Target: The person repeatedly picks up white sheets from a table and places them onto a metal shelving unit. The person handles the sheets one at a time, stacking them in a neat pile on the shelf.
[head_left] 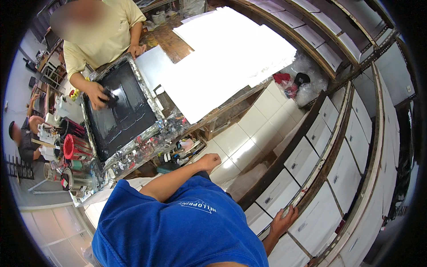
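Note:
My left hand [210,162] is curled closed in front of my blue shirt, over the floor gap, with nothing visible in it. Low on the right, my right hand [283,220] rests on the edge of a long wooden rail [306,196], its fingers bent and somewhat apart. White printed sheets [311,218] lie in rows along that rail, each with a small dark mark. Across the worktable a person in a pale yellow shirt presses a dark tool [109,96] onto a black-inked printing screen [122,107]. That person's other hand is at the frame's far edge.
A large stack of white paper [227,62] covers much of the worktable. Paint cans and a red container [76,147] crowd its left side. White floor tiles [255,120] run between table and racks. Plastic wrapping [307,84] lies at the far end; another person sits at far left.

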Motion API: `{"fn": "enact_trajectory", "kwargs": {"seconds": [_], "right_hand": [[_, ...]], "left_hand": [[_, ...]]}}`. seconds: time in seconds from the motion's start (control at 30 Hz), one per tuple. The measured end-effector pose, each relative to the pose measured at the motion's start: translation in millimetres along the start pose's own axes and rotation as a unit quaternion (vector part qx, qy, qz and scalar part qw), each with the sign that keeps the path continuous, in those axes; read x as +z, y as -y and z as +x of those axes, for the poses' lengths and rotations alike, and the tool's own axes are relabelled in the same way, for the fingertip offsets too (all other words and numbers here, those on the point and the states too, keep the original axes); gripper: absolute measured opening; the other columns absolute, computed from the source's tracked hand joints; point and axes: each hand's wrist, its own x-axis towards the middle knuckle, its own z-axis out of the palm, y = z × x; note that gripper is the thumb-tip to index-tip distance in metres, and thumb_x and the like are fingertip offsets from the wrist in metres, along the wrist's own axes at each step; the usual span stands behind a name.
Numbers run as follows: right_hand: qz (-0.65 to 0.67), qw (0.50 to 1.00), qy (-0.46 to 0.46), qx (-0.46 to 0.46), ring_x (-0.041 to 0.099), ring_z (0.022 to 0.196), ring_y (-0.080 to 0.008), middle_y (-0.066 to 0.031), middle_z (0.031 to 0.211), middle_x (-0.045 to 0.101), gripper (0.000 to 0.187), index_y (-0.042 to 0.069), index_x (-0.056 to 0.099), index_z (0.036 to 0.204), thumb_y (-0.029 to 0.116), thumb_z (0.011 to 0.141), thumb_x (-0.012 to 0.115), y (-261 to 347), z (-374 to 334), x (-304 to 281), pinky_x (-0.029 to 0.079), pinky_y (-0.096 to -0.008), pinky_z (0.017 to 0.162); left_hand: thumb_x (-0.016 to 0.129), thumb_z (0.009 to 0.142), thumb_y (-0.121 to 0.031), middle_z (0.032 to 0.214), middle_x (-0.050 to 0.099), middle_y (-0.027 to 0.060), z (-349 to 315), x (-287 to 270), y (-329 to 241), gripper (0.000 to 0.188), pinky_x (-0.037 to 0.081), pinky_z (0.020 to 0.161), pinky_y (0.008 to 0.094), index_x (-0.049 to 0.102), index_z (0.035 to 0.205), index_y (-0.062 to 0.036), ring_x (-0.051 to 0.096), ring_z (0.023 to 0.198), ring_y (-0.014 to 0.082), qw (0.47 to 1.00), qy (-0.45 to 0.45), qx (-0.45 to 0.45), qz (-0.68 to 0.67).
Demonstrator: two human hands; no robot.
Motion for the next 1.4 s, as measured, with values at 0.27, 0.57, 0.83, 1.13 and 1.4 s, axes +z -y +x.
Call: {"fn": "enact_trajectory", "kwargs": {"seconds": [0.27, 0.57, 0.83, 1.13, 1.4], "right_hand": [[-0.096, 0.995, 0.02, 0.019, 0.041, 0.122, -0.0406, -0.0235, 0.129, 0.041, 0.04, -0.003, 0.054, 0.116, 0.009, 0.079, 0.06, -5.0, 7.0, 18.8, 0.037, -0.0498, 0.1], [-0.106, 0.994, 0.002, 0.011, 0.039, 0.124, -0.0409, -0.0238, 0.13, 0.042, 0.036, -0.004, 0.056, 0.111, 0.008, 0.077, 0.06, -10.5, 5.7, 27.6, 0.033, -0.0525, 0.102], [-0.136, 0.991, -0.006, 0.016, 0.041, 0.123, -0.0371, -0.0201, 0.131, 0.043, 0.027, -0.003, 0.057, 0.108, 0.009, 0.084, 0.057, -8.0, 3.6, 29.5, 0.036, -0.05, 0.099], [-0.117, 0.993, -0.012, 0.013, 0.042, 0.122, -0.0403, -0.0234, 0.128, 0.045, 0.026, -0.004, 0.057, 0.105, 0.013, 0.085, 0.056, -10.4, 6.6, 32.8, 0.036, -0.0531, 0.099], [-0.139, 0.99, -0.016, -0.01, 0.044, 0.12, -0.0396, -0.0225, 0.127, 0.046, 0.025, -0.002, 0.057, 0.105, 0.015, 0.087, 0.054, -2.3, 9.0, 29.5, 0.038, -0.0526, 0.097]], "left_hand": [[0.059, 0.083, -0.028, 0.09, 0.068, 0.0149, 20.4, -22.8, -32.8, 0.028, 0.05, 0.078, 0.0358, 0.066, 0.093, -0.0024, 0.065, 0.087, 0.0274, 0.998, 0.008, 0.034, -0.056], [0.059, 0.084, -0.026, 0.089, 0.068, 0.0161, 40.3, -50.4, -87.8, 0.027, 0.05, 0.077, 0.0367, 0.065, 0.093, -0.0021, 0.065, 0.085, 0.0293, 0.997, 0.031, 0.06, -0.038], [0.055, 0.086, -0.032, 0.092, 0.067, 0.0201, 69.0, -64.4, -110.1, 0.032, 0.049, 0.078, 0.0426, 0.066, 0.095, -0.0026, 0.063, 0.087, 0.0359, 0.99, 0.062, 0.114, 0.06], [0.055, 0.088, -0.025, 0.091, 0.065, 0.0202, 82.5, -99.9, -138.6, 0.029, 0.05, 0.075, 0.0389, 0.064, 0.097, 0.0013, 0.064, 0.085, 0.0328, 0.989, 0.033, 0.139, 0.049], [0.062, 0.082, -0.006, 0.085, 0.061, 0.0127, 63.3, -140.6, -205.5, 0.007, 0.049, 0.064, 0.033, 0.06, 0.086, -0.0005, 0.061, 0.072, 0.0243, 0.933, -0.253, 0.257, 0.009]]}}
